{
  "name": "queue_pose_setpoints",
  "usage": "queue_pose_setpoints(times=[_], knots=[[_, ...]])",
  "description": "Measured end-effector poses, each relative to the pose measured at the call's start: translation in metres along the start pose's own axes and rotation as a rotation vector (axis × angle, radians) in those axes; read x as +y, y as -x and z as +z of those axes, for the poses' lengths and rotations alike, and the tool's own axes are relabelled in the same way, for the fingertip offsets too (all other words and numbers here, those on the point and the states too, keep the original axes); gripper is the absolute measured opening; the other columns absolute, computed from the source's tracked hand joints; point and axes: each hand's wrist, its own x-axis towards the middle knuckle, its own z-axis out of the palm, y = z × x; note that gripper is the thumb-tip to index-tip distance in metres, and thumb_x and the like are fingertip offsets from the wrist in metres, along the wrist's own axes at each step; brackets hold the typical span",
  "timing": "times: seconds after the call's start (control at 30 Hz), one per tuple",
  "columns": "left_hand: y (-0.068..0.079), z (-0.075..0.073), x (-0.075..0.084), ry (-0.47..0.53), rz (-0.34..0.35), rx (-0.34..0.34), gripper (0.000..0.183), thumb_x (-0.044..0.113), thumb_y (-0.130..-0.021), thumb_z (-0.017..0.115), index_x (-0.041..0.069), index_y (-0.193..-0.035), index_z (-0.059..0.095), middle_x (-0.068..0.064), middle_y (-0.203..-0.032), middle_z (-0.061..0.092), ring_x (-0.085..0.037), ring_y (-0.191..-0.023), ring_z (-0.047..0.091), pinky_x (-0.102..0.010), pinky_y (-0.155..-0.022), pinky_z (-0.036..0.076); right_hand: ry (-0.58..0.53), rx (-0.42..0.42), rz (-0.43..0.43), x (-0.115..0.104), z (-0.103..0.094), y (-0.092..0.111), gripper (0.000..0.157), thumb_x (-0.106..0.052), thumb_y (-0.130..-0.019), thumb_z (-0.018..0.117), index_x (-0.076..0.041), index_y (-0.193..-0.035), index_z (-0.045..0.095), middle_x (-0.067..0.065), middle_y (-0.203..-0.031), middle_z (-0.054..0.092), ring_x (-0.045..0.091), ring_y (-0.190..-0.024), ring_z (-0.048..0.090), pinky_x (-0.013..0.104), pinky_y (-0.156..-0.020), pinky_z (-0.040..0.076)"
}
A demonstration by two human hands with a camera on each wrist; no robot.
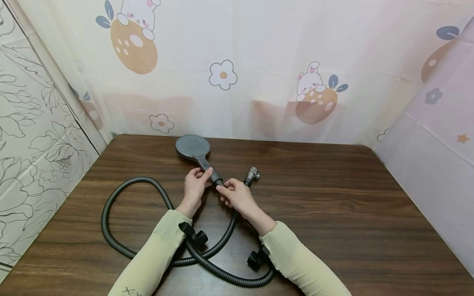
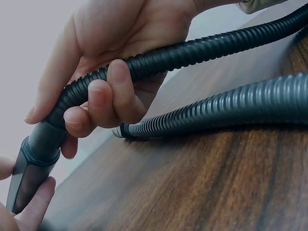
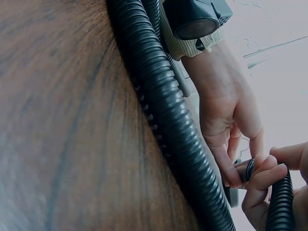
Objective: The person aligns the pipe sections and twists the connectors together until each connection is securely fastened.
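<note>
A grey hand shower head (image 1: 192, 146) lies face up near the table's back edge. My left hand (image 1: 194, 189) pinches its handle (image 1: 214, 176) between thumb and fingers. Just below, my right hand (image 1: 240, 198) grips the end of a black ribbed hose (image 1: 232, 224) where it meets the handle. In the left wrist view the right fingers curl round the hose (image 2: 168, 60) and its smooth collar (image 2: 45, 139), which sits against the handle's end. Whether the threads are engaged cannot be seen.
Hose loops (image 1: 103, 218) spread over the brown wooden table (image 1: 352, 205), passing under the left forearm. Its other end carries a metal elbow fitting (image 1: 253, 173), right of the hands. Black wrist cameras (image 1: 255, 260) sit near the hose. A patterned curtain (image 1: 266, 49) hangs behind.
</note>
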Motion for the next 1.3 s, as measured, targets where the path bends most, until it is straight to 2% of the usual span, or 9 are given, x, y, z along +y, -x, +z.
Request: queue_pose_setpoints(times=[0.43,0.57,1.03,1.3], knots=[[-0.0014,-0.0006,0.0007,-0.015,-0.017,0.0,0.05,0.021,-0.087,0.062,-0.006,-0.125,0.042,-0.017,-0.103,0.056,-0.012,-0.075,0.061,-0.03,-0.076,0.052,-0.006,0.003,0.007,-0.001,0.0006,-0.0009,0.023,-0.024,-0.089,0.059,-0.002,-0.092,0.055,0.004,-0.062,0.059,0.009,-0.049,0.049,0.026,-0.048,0.043],[-0.0019,-0.0008,0.001,-0.019,-0.017,-0.002,0.051,0.021,-0.088,0.061,-0.006,-0.127,0.041,-0.018,-0.105,0.055,-0.013,-0.076,0.06,-0.033,-0.078,0.051,-0.003,0.001,0.007,-0.0016,0.0006,-0.0006,0.023,-0.024,-0.089,0.059,-0.002,-0.092,0.055,0.005,-0.062,0.059,0.01,-0.049,0.05,0.025,-0.048,0.043],[-0.0016,-0.0009,0.0,-0.046,-0.036,-0.016,0.053,0.021,-0.088,0.06,-0.006,-0.129,0.04,-0.019,-0.107,0.055,-0.016,-0.081,0.061,-0.034,-0.08,0.051,0.009,0.003,0.018,-0.0008,-0.0001,0.0002,0.024,-0.023,-0.089,0.059,0.0,-0.096,0.056,0.006,-0.064,0.061,0.009,-0.049,0.051,0.026,-0.049,0.045],[-0.0003,-0.0012,0.0002,-0.039,-0.039,-0.021,0.05,0.02,-0.089,0.059,-0.006,-0.127,0.041,-0.018,-0.104,0.056,-0.01,-0.07,0.06,-0.031,-0.075,0.052,0.019,0.007,0.03,-0.0004,-0.0001,0.0005,0.024,-0.022,-0.089,0.059,0.0,-0.098,0.056,0.009,-0.066,0.063,0.009,-0.049,0.051,0.025,-0.047,0.045]])
